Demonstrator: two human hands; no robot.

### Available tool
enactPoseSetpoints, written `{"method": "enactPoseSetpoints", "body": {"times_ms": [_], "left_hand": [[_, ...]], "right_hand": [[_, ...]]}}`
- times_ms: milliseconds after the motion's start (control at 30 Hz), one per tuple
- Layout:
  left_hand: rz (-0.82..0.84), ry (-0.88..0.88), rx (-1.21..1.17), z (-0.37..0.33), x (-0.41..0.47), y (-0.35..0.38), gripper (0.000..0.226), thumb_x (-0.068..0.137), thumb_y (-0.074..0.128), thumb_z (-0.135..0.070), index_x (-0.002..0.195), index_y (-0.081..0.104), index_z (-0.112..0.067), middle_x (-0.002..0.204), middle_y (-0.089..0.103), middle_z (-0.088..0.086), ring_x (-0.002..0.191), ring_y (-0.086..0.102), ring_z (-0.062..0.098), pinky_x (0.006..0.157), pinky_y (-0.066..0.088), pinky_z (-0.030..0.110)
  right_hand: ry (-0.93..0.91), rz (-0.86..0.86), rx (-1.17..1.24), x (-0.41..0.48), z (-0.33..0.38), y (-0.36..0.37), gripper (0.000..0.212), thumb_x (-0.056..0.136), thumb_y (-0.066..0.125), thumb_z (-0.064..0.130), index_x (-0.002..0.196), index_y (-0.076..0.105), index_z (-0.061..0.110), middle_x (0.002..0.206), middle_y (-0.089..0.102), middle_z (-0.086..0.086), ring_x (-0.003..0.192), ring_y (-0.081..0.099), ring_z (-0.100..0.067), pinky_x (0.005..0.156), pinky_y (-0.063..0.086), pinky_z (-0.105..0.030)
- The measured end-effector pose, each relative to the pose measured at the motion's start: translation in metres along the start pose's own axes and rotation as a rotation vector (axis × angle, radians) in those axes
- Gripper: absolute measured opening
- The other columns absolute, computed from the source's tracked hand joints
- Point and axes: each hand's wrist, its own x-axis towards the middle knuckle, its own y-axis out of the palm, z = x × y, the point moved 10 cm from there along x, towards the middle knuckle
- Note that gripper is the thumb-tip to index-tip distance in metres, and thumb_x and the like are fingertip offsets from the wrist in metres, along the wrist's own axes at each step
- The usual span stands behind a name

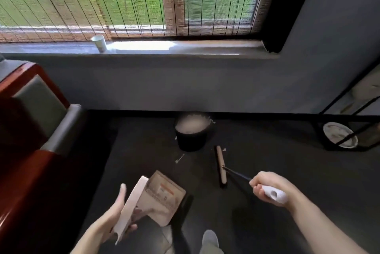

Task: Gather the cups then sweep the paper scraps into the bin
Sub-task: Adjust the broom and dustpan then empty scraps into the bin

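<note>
Sweeping seems the step now: right hand (265, 188) grips the white-handled wooden broom (221, 166), left hand (107, 223) holds a white paper-cup stack (133, 204). Small white paper scraps (179, 158) lie ahead of both hands, near the round black bin (191, 140); next, push them there.

The cardboard box (162, 194) in my left hand (112, 220) is pale tan with a white flap, an orange-red label stripe and rows of small dark print. The broom (221, 164) has a light wooden head over black bristles, a dark shaft, and a white grip in my right hand (267, 186). The bin (192, 140) is black with a white liner. The paper scraps (179, 158) are white on the charcoal floor (267, 140). The cup (99, 43) is white with faint greenish print. The blind (82, 6) is a tan weave striped by thin dark cords.
</note>
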Motion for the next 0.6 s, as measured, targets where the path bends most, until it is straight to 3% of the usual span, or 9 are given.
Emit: {"method": "enactPoseSetpoints", "body": {"times_ms": [67,100,167,200,267,333,500,600], "left_hand": [[-0.031,0.008,0.044,-0.022,0.007,-0.010,0.107,0.064,0.017,-0.087,0.096,0.065,0.004,0.074,0.068,0.014,0.065,0.064,0.024,0.056,0.049,0.027],[-0.095,0.068,0.055,-0.040,0.008,-0.018,0.100,0.069,0.020,-0.086,0.095,0.064,0.000,0.084,0.068,0.010,0.079,0.063,0.023,0.069,0.049,0.031],[-0.262,0.268,0.103,-0.074,0.005,-0.032,0.069,0.077,0.055,-0.071,0.094,0.065,-0.005,0.092,0.069,0.004,0.089,0.063,0.022,0.083,0.048,0.039],[-0.346,0.348,0.134,-0.085,0.001,-0.035,0.052,0.075,0.072,-0.053,0.093,0.065,-0.004,0.088,0.071,0.006,0.081,0.067,0.023,0.079,0.051,0.037],[-0.501,0.452,0.175,-0.098,-0.005,-0.040,0.026,0.078,0.076,-0.021,0.094,0.062,-0.006,0.078,0.069,0.008,0.062,0.067,0.023,0.059,0.054,0.027],[-0.609,0.502,0.236,-0.102,-0.007,-0.040,0.018,0.082,0.070,-0.017,0.096,0.059,-0.012,0.076,0.065,0.004,0.061,0.065,0.023,0.058,0.051,0.031],[-0.582,0.507,0.237,-0.098,0.006,-0.025,0.030,0.088,0.062,-0.018,0.116,0.052,-0.024,0.082,0.065,0.009,0.056,0.065,0.030,0.061,0.056,0.048],[-0.552,0.533,0.268,-0.098,0.008,-0.025,0.033,0.090,0.060,-0.019,0.120,0.050,-0.028,0.083,0.065,0.008,0.053,0.066,0.028,0.057,0.056,0.045]], "right_hand": [[0.024,0.009,0.016,0.014,0.014,-0.003,0.008,0.093,0.043,0.000,0.087,0.045,0.003,0.055,0.041,-0.004,0.033,0.038,-0.007,0.028,0.031,-0.013],[0.039,0.017,0.022,0.020,0.023,-0.005,0.007,0.093,0.043,0.000,0.087,0.045,0.003,0.055,0.041,-0.004,0.033,0.038,-0.007,0.028,0.031,-0.014],[0.063,0.017,0.017,0.031,0.039,-0.009,0.007,0.093,0.044,0.001,0.087,0.045,0.003,0.056,0.041,-0.004,0.032,0.039,-0.007,0.027,0.031,-0.014],[0.068,0.014,0.009,0.036,0.048,-0.011,0.007,0.093,0.044,0.001,0.087,0.045,0.003,0.055,0.042,-0.004,0.032,0.040,-0.007,0.027,0.031,-0.015],[0.055,-0.001,-0.012,0.045,0.065,-0.013,0.004,0.092,0.045,0.000,0.090,0.046,0.003,0.053,0.043,-0.004,0.033,0.040,-0.007,0.028,0.032,-0.015],[0.026,-0.030,-0.049,0.051,0.083,-0.012,0.005,0.092,0.045,-0.002,0.093,0.047,0.002,0.050,0.043,-0.004,0.033,0.039,-0.007,0.028,0.031,-0.014],[-0.029,-0.055,-0.156,0.063,0.121,0.003,0.009,0.091,0.043,-0.004,0.092,0.049,0.002,0.049,0.040,-0.003,0.034,0.037,-0.007,0.030,0.030,-0.014],[-0.039,-0.071,-0.230,0.064,0.143,-0.002,0.008,0.092,0.042,-0.003,0.089,0.048,0.002,0.050,0.042,-0.004,0.033,0.038,-0.008,0.029,0.030,-0.015]]}}
